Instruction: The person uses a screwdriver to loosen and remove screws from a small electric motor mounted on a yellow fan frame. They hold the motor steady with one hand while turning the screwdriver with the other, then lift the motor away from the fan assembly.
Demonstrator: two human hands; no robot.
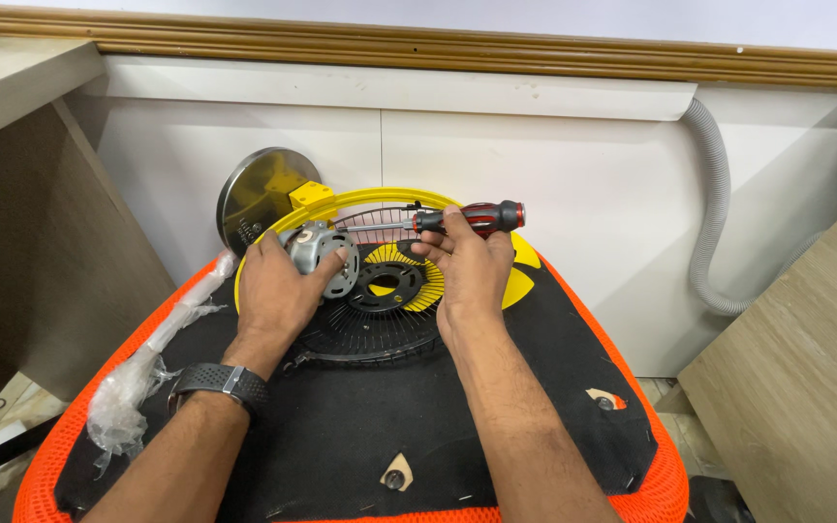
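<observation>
Motor (317,254) is gripped by left hand (278,291), steadied at the orange seat's (632,504) far edge, while screwdriver (467,219) is grasped level by right hand (467,266), aimed at it.

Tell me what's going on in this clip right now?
A person is working on a small dismantled fan on an orange-edged black seat. The left hand holds the grey fan motor. The right hand holds a red-and-black screwdriver, its shaft pointing at the motor. Below lie the black wire grille and yellow fan blades. A round metal base stands behind.
</observation>
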